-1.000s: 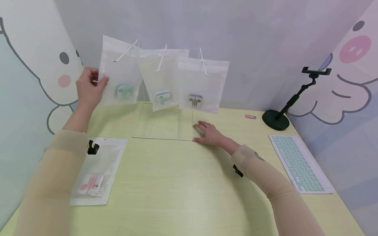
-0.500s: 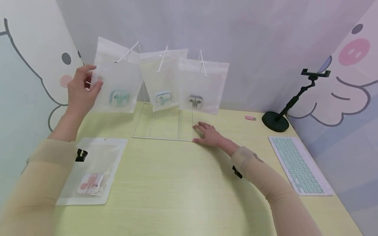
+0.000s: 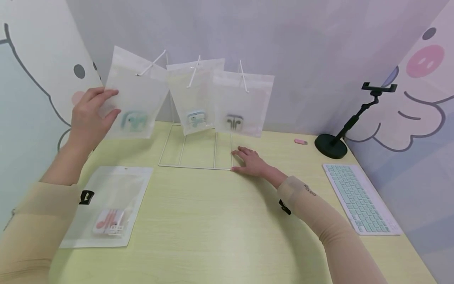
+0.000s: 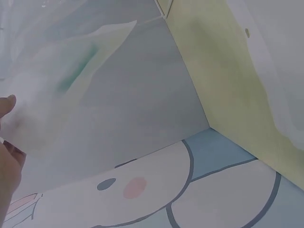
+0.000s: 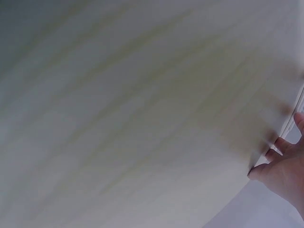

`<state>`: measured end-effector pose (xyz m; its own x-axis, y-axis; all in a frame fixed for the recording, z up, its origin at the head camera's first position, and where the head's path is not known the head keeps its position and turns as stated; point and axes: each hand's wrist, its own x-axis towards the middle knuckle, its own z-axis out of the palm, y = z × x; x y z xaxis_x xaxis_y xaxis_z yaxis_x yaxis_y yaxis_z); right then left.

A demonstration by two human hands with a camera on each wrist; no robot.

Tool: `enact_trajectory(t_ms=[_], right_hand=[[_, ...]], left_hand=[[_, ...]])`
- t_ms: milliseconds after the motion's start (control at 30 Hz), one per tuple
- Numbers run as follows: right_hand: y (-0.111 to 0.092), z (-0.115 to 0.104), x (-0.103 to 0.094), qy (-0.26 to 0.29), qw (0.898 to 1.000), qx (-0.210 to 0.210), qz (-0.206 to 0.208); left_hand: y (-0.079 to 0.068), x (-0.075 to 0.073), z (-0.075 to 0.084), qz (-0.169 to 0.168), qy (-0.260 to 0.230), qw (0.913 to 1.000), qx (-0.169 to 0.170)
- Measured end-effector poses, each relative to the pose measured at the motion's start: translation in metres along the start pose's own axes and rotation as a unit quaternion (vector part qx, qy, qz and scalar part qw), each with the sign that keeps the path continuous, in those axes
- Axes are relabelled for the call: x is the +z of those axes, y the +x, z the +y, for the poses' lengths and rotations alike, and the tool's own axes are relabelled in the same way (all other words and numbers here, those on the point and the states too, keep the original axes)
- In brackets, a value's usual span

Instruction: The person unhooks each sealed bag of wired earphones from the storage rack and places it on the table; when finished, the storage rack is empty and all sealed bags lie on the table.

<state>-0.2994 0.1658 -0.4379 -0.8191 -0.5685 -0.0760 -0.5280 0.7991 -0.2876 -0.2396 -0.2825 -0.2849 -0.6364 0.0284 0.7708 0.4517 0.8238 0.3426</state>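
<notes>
Upper left, the left hand (image 3: pixel 89 115) touches a bag (image 3: pixel 136 96), its hold unclear; centre-right, the right hand (image 3: pixel 250 162), grip spread, touches the rack (image 3: pixel 195 167).

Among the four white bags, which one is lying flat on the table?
The bag with pink contents, at front left; the other three hang from white hooks.

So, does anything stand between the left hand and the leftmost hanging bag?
Nothing visible does. In the head view, the left hand overlaps the left edge of the leftmost hanging bag. A white hook crosses it near the upper right corner, clear of the hand.
</notes>
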Motion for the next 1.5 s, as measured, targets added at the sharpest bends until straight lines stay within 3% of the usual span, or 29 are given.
enact_trajectory(t_ms=[133, 1000, 1267, 1500], right_hand=[[-0.001, -0.002, -0.002, 0.002, 1.000, -0.002, 0.002], [-0.002, -0.003, -0.002, 0.005, 1.000, -0.006, 0.004], [-0.002, -0.004, -0.003, 0.005, 1.000, -0.006, 0.002], [-0.002, -0.004, -0.004, 0.005, 1.000, -0.006, 0.003]], left_hand=[[-0.004, -0.010, 0.003, -0.020, 0.015, 0.9997, 0.008], [-0.026, -0.067, 0.034, -0.007, 0.051, 0.9984, 0.024], [-0.027, -0.079, 0.041, -0.006, 0.041, 0.9986, 0.033], [-0.029, -0.085, 0.049, -0.029, 0.043, 0.9984, 0.025]])
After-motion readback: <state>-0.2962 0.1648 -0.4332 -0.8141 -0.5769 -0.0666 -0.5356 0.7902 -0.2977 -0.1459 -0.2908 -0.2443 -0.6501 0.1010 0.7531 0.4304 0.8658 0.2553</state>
